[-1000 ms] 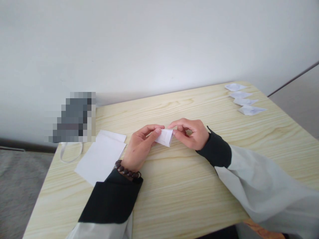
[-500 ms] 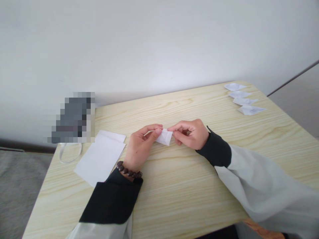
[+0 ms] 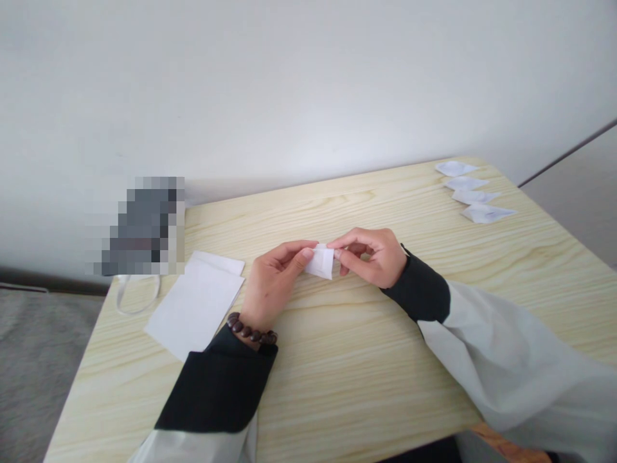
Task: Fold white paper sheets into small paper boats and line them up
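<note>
A small folded piece of white paper (image 3: 322, 262) is held above the middle of the table, between both hands. My left hand (image 3: 276, 278) pinches its left side with thumb and forefinger. At the upper right edge, the thumb and forefinger of my right hand (image 3: 373, 256) are closed on the same paper. Several folded white paper shapes with pointed ends, among them the nearest paper shape (image 3: 488, 213), lie in a row at the far right. Left of my left hand lie loose white paper sheets (image 3: 195, 299), overlapping one another.
The light wood table (image 3: 366, 373) stands against a white wall (image 3: 308, 96). A blurred-out dark object (image 3: 142, 228) is at its far left corner, with a white loop of cord (image 3: 137, 312) in front of it. Grey floor shows at lower left.
The folded paper has shifted slightly, and a strip at its top edge shows more. My right thumb and forefinger have moved a little along that edge. Both hands keep their hold.
</note>
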`<move>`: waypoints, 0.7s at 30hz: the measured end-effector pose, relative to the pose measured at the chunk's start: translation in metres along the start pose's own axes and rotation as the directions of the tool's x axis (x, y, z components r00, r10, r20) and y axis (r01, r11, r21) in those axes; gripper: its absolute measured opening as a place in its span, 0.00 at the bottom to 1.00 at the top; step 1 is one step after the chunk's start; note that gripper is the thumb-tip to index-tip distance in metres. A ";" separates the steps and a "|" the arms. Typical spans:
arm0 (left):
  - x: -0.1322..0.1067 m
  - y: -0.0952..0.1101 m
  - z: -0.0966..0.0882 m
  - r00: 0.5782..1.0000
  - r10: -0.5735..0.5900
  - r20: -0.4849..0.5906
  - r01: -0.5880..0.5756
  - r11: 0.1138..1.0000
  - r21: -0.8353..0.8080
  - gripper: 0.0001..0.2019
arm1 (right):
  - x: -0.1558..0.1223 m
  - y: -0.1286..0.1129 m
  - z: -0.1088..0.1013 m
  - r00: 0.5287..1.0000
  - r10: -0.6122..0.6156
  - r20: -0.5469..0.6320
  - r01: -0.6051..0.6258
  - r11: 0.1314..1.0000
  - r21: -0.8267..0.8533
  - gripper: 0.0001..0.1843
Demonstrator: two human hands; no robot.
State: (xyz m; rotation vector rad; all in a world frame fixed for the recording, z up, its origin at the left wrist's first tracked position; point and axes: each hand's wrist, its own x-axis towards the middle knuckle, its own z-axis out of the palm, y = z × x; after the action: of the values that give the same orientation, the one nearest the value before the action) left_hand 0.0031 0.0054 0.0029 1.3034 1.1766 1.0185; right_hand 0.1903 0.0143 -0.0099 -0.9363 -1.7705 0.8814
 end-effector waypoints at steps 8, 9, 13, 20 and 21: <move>0.001 -0.002 -0.001 0.999 -0.024 -0.025 0.024 1.000 0.004 0.13 | 0.000 0.001 0.001 0.999 0.050 0.003 -0.050 0.999 -0.007 0.08; 0.001 -0.002 -0.001 0.999 -0.023 -0.032 0.024 0.999 0.021 0.14 | 0.000 0.001 0.001 0.998 0.057 0.002 -0.057 0.998 -0.006 0.08; 0.001 -0.001 -0.002 0.997 -0.016 -0.072 0.022 0.996 0.083 0.14 | 0.000 0.002 0.001 0.996 0.084 0.005 -0.084 0.996 0.013 0.07; 0.001 -0.002 -0.004 0.997 0.002 -0.077 0.006 0.995 0.096 0.13 | 0.002 0.002 0.000 0.999 0.044 0.029 -0.045 0.999 0.012 0.09; 0.001 -0.002 -0.004 0.997 0.004 -0.078 0.004 0.995 0.101 0.13 | 0.002 0.001 0.001 0.999 0.041 0.018 -0.041 0.999 -0.009 0.08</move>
State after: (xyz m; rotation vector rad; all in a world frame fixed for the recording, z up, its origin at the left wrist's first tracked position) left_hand -0.0006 0.0073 0.0013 1.3528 1.3022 1.0289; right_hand 0.1895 0.0166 -0.0106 -0.9763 -1.7770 0.9114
